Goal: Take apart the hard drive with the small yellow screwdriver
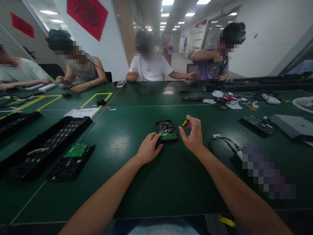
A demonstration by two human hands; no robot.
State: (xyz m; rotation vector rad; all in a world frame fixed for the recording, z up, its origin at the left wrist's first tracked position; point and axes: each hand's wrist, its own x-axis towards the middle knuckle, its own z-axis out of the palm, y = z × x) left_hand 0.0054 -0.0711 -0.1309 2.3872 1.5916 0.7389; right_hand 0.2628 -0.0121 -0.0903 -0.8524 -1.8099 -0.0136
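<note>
A black hard drive (pixel 166 130) with a green circuit board lies on the green table (pixel 137 182) in front of me. My left hand (pixel 148 148) rests at its near left corner, fingers curled against the edge and touching it. My right hand (pixel 193 134) hovers just right of the drive, fingers pinched on a small yellow and black screwdriver (pixel 185 122) held above the table.
Long black trays (pixel 46 143) and a drive with a green board (pixel 73 160) sit at the left. Another drive (pixel 259 124), a grey box (pixel 293 125), a black cable (pixel 222 142) and scattered papers lie right. Several people sit along the far and left edges.
</note>
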